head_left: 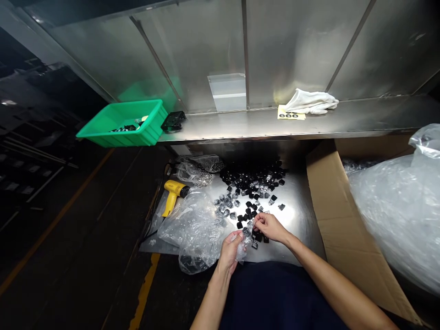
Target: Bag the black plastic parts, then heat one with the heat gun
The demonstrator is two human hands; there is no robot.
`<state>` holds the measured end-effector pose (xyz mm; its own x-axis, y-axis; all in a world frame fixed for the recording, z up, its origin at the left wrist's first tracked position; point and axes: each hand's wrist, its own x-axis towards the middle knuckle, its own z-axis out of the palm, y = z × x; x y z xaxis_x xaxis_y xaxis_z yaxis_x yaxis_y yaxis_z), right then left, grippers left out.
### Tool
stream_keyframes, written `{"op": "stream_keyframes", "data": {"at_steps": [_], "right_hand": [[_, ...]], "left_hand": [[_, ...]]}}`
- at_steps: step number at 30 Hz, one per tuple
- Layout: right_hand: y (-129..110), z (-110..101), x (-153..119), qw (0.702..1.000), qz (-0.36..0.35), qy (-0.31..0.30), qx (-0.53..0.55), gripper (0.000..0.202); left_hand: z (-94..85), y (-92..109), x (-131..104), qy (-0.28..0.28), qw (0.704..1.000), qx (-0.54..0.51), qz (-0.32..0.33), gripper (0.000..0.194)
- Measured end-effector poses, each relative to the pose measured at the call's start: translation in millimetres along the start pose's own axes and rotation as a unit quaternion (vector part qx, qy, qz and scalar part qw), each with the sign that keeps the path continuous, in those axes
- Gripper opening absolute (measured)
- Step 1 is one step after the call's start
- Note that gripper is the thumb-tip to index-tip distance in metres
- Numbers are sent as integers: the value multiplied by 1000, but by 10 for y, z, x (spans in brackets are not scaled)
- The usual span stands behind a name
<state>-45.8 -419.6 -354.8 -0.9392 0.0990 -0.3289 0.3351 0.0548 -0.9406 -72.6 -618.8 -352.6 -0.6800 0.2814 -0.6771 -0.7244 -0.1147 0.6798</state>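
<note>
My left hand (231, 252) is closed around some crinkled clear plastic (241, 250) close to the table's front edge. Just right of it, my right hand (270, 227) pinches the upper end of clear plastic, fingertips together; whether a part sits inside is too small to tell. Small black plastic parts (245, 217) lie loose in front of both hands, and a few rest under the right hand. To the left is a cluster of small clear-wrapped pieces (227, 204). Behind these spreads a larger heap of black parts (254, 176), some with metal-looking ends.
A large clear plastic bag (195, 229) and a yellow heat gun (173, 195) lie at left. Behind them are bags of small metal pieces (202, 172). An open cardboard box (338, 229) stands right. The ledge (227, 126) holds a green bin (137, 135) and white gloves (311, 101).
</note>
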Motion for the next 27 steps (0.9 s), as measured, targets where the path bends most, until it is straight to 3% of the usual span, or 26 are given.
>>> {"op": "stream_keyframes", "data": {"at_steps": [3, 5, 8, 10, 13, 17, 27], "right_hand": [[50, 0, 29, 992, 47, 90, 74, 16], [56, 4, 38, 983, 85, 120, 109, 23], [43, 47, 29, 984, 127, 37, 123, 33], [36, 90, 21, 980, 145, 5, 137, 29], [44, 115, 26, 972, 168, 36, 162, 18], [116, 57, 56, 973, 172, 23, 150, 18], [558, -37, 149, 980, 142, 96, 105, 18]], "left_hand": [[12, -4, -3, 4, 1000, -5, 4, 45], [34, 0, -9, 12, 1000, -3, 9, 44], [86, 14, -14, 22, 1000, 9, 19, 43], [120, 22, -10, 19, 999, 24, 26, 42], [146, 18, 3, 13, 999, 41, 29, 41], [137, -25, 19, 13, 999, 38, 16, 42], [230, -10, 3, 24, 999, 25, -4, 44]]}}
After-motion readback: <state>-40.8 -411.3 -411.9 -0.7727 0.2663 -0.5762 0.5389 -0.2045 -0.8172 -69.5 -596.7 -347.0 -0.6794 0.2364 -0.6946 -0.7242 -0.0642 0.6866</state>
